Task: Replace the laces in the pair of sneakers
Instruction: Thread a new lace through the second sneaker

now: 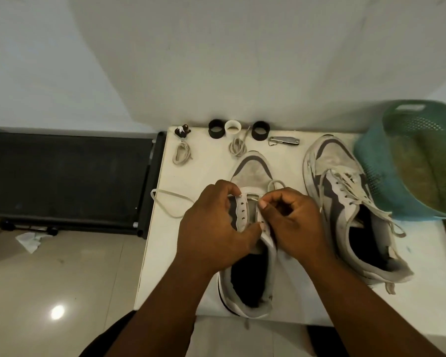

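White table [165,253] against a pale wall, seen from above. Along its far edge stand, from left to right, a small dark figurine [182,131], a black ring [215,128], a white cup [233,128], a second black ring [260,130] and a folded metal pocket tool [284,141]. Two bundled laces lie just in front of this row: one [182,152] near the figurine, the other [238,147] below the white cup. A green plastic basket [407,161], tilted, overhangs the right end of the table beside the second sneaker [345,202]. To the left of the table a black treadmill [62,176] rests on the tiled floor [49,279], with crumpled paper [30,240] beside it. The near sneaker [250,253], white with grey panels and a worn grey toe, lies at the table's middle, toe pointing away; both hands cover its eyelet rows and tongue. The left hand [211,228] grips the left eyelet flap, fingers curled over it. The right hand [291,222] pinches the tip of a pale lace [170,204] at the upper eyelets; the lace loops out over the table's left edge and again past the toe. The second sneaker, of the same pattern, is laced, with loose ends trailing toward its heel.
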Tool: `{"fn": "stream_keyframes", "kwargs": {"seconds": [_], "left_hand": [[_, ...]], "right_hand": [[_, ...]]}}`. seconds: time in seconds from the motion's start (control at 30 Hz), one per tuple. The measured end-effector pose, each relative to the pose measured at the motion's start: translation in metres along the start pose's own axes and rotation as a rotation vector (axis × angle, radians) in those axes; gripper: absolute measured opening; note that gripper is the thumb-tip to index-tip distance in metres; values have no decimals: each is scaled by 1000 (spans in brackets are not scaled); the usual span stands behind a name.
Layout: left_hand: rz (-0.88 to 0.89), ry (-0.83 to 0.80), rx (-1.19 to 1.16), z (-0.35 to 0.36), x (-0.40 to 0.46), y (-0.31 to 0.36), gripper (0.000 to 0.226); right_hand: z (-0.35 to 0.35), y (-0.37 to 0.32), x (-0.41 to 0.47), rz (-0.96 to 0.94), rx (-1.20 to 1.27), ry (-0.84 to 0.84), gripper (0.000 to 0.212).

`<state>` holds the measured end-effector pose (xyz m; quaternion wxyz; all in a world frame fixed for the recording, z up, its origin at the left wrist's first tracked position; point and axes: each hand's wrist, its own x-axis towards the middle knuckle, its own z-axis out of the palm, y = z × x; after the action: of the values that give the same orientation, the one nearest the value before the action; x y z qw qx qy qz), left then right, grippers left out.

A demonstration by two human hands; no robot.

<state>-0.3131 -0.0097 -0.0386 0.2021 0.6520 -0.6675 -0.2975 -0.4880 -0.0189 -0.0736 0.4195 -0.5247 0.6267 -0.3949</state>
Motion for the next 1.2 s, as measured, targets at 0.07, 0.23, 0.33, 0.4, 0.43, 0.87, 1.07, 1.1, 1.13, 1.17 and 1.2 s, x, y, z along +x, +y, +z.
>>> {"fn": "stream_keyframes", "kwargs": {"seconds": [0.07, 0.23, 0.33, 0.4, 0.43, 0.87, 1.07, 1.1, 1.13, 1.17, 1.2], "left_hand": [[-58, 30, -4, -1, 0, -1, 56], [-83, 127, -18, 2, -4, 1, 40], [-35, 152, 27, 5, -5, 3, 33], [-14, 168, 61, 8, -5, 2, 33], [-1, 176, 69, 10, -6, 1, 33], [66, 259, -105, 22, 1, -11, 34], [103, 244, -201, 22, 1, -13, 36], [110, 241, -206, 22, 2, -14, 36], [113, 239, -217, 22, 2, -15, 35], [111, 240, -233, 22, 2, -15, 35], [101, 245, -248, 22, 2, -14, 34]], "right_hand": [[0, 2, 1, -22, -20, -16, 12], [2, 6, 3, 37, 92, 46, 16], [3, 9, 6, 111, 260, 118, 17], [4, 10, 7, 95, 270, 145, 17], [4, 10, 7, 72, 252, 155, 17], [11, 5, 4, -162, -154, -18, 8], [17, 10, 3, -165, -152, -5, 15], [17, 10, 3, -168, -162, -9, 14], [17, 10, 3, -172, -172, -15, 13], [16, 10, 4, -178, -180, -26, 13], [16, 10, 4, -188, -188, -41, 13]]}}
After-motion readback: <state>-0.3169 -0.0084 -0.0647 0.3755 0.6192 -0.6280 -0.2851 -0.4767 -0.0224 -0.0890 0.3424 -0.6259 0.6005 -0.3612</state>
